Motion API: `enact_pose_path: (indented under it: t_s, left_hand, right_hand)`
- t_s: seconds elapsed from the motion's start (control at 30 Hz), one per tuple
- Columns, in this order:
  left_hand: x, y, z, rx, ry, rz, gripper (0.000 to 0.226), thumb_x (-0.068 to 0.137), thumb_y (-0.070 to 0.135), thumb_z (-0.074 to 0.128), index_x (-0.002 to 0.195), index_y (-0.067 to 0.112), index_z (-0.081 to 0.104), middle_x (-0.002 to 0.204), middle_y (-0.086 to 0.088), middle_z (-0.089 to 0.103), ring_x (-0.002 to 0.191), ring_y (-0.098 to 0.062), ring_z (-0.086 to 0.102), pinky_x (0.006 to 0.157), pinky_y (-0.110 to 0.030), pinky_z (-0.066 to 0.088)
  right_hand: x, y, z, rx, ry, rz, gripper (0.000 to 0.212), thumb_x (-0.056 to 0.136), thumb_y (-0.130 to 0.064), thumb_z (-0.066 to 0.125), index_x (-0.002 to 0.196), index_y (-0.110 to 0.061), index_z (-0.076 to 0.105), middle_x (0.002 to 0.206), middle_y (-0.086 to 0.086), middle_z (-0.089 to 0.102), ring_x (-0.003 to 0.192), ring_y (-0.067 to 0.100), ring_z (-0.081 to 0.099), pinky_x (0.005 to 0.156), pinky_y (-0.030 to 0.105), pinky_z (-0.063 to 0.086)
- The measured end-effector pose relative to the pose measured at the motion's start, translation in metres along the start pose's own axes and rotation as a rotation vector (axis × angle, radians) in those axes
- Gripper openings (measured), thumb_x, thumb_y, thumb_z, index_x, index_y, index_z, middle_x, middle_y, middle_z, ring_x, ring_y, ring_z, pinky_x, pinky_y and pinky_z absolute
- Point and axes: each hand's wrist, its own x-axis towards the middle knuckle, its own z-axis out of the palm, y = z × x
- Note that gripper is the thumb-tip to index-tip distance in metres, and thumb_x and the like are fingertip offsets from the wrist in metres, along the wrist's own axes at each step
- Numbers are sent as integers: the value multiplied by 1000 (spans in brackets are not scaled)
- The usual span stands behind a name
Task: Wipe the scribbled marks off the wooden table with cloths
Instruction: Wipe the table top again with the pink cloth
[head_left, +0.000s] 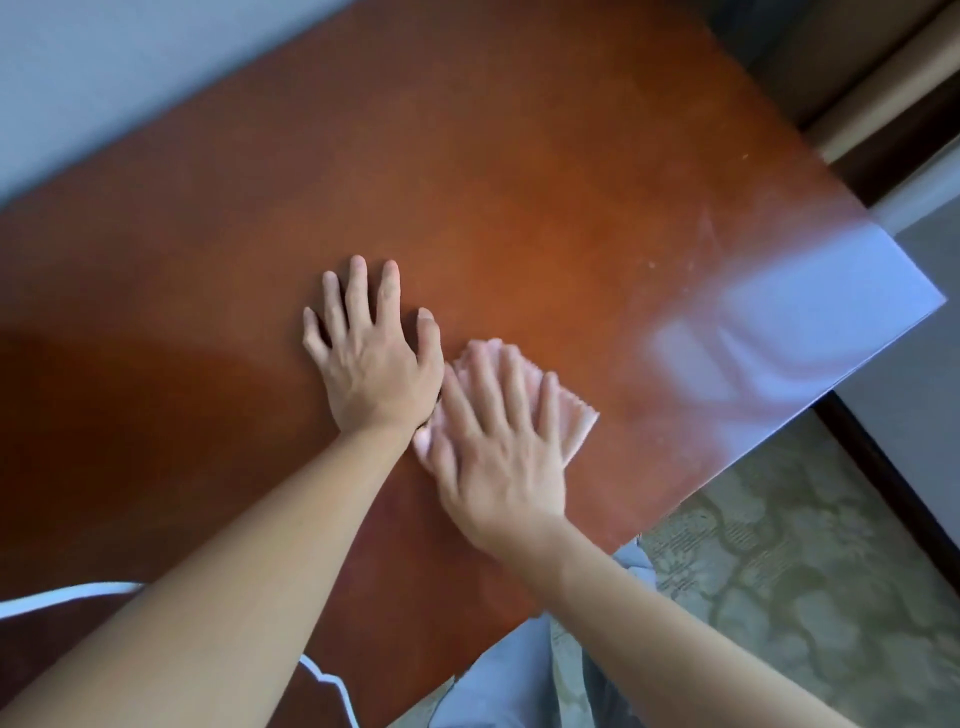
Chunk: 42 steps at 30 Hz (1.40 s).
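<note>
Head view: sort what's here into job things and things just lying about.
Job:
- table, where faint pale smears show near the right edge
- pink cloth, flat under the right hand
- left hand, flat on the bare wood

Lying about:
- white cord at the near left
- patterned floor

- My left hand (370, 358) lies palm down with fingers straight and spread, thumb out to the right, pointing toward the far side.
- My left forearm runs bare from the near left corner up to that wrist.
- My right hand (498, 441) sits just right of and nearer than the left, flat, fingers straight and fanned, its outline smeared by blur.
- My right forearm comes in bare from the near right.
- The two hands nearly touch at the left thumb.
</note>
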Motion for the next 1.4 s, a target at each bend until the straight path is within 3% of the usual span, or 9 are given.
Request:
enact_pose_path:
  t_s: [0.13,0.33,0.5,0.67,0.87,1.07,1.2,1.4]
  left_hand:
    - [-1,0,-3,-33,-4,3,62,97,46,38,154,24,42,167,-5,28,156,-30,16,124,-54,10]
    - [-1,-1,-5,-105,9,-6,57,96,43,45,151,25,48,166,-3,30,156,-28,17,124,-51,8]
    - [-1,-1,-6,-146,39,-15,55,92,41,49,146,28,54,163,-1,37,155,-26,21,124,-49,9]
    - [-16,0,-19,-202,-11,-27,52,94,33,52,146,25,55,162,-1,39,154,-23,25,123,-44,16]
    - [-77,-23,-32,-109,-28,115,43,96,21,55,139,17,61,152,-5,50,144,-24,42,116,-42,28]
    - [-138,-73,-40,-120,37,107,39,95,15,56,132,13,67,145,-9,58,138,-30,50,112,-45,35]
    - [-166,-114,-51,-156,55,114,37,93,11,59,128,12,70,142,-9,61,135,-29,54,110,-45,37]
    - [-215,-195,-64,-161,104,149,34,93,10,59,124,9,72,138,-11,64,130,-30,58,106,-48,43]
  right_hand:
    - [7,31,-11,-6,-66,-205,60,102,-48,35,157,-24,40,167,5,28,157,33,15,124,59,11]
    - [37,126,-36,-105,-43,76,62,103,-53,22,161,-29,29,170,4,18,158,31,8,124,57,6]
    - [-16,77,-16,-26,10,149,60,105,-46,30,161,-24,30,171,6,16,157,33,5,124,59,2]
    - [-53,15,-5,24,-91,-136,60,105,-45,30,161,-22,30,171,7,15,158,31,0,125,58,-2]
    - [-24,49,-13,-61,-130,-410,59,104,-49,30,157,-25,40,167,5,28,156,33,16,125,58,10]
    - [-34,11,1,-53,-78,-152,59,104,-46,29,159,-26,34,169,6,21,157,33,9,123,59,3]
    - [-68,-41,19,-81,-114,-255,59,105,-47,27,160,-25,31,170,7,18,157,33,6,123,58,2]
    - [-103,-94,34,-120,-147,-253,62,104,-46,20,162,-26,25,172,4,11,158,30,1,123,58,-1]
